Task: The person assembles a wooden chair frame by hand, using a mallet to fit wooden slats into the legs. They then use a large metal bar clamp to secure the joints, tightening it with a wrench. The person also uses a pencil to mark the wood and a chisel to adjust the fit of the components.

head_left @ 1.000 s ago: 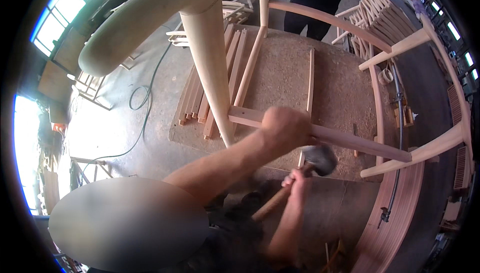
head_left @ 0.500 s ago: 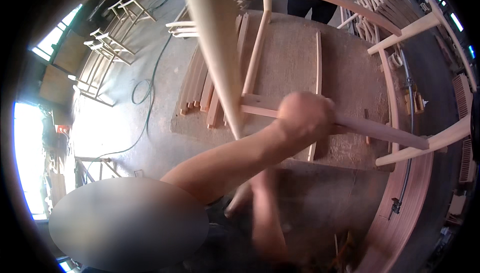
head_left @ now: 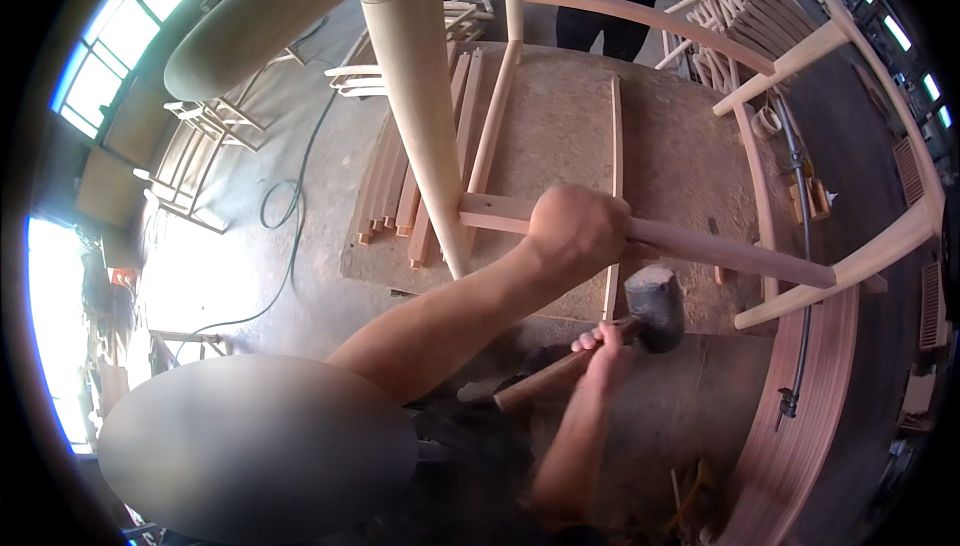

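A wooden chair frame (head_left: pixel 410 96) with pale round legs and pinkish rails stands on the work board in front of me. My left hand (head_left: pixel 580 226) is closed around its near rail (head_left: pixel 735 251), about midway along. Just below that, my right hand (head_left: pixel 605 351) grips a rubber mallet (head_left: pixel 655 311) by the wooden handle, close to the head. The mallet's dark head is raised near the rail, apart from it. A pale curved armrest (head_left: pixel 270 11) joins the left leg at the upper left.
Several square wooden strips (head_left: pixel 405 186) lie on the brown board (head_left: pixel 680 146). A long bar clamp (head_left: pixel 806 246) runs along the right, over reddish planks (head_left: pixel 790 446). A person in dark clothing (head_left: pixel 605 1) stands beyond the board. Chair frames (head_left: pixel 190 161) and a hose (head_left: pixel 300 206) occupy the floor at left.
My right hand has come up and to the right, bringing the mallet into clear view. The left hand keeps its hold on the rail. The view has shifted slightly, showing the armrest.
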A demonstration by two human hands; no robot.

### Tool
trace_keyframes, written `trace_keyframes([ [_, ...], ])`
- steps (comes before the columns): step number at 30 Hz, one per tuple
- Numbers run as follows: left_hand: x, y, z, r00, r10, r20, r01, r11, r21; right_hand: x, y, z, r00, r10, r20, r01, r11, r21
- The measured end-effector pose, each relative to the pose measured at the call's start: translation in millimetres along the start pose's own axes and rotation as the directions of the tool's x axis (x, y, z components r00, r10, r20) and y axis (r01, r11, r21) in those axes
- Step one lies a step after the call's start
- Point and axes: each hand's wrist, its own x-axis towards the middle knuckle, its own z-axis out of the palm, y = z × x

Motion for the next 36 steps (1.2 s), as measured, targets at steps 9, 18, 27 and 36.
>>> trace_keyframes([
  [9,27,14,-42,0.806,-0.234,0.543,0.156,0.970,0.185,-72,67,26,0.819,0.325,0.473,-0.074,0.877,-0.474],
  [18,21,21,-38,0.840,-0.258,0.478,0.244,0.965,0.092,-109,-109,-66,0.937,-0.208,0.281,0.263,0.949,-0.174],
  [27,13,73,-46,0.869,-0.488,-0.082,0.300,0.386,0.873,-110,-116,128,0.669,0.150,0.728,0.027,0.974,-0.225],
  [36,10,18,-30,0.871,-0.233,0.432,0.215,0.972,0.091,-150,-155,149,0.720,0.109,0.685,0.181,0.924,-0.337],
])
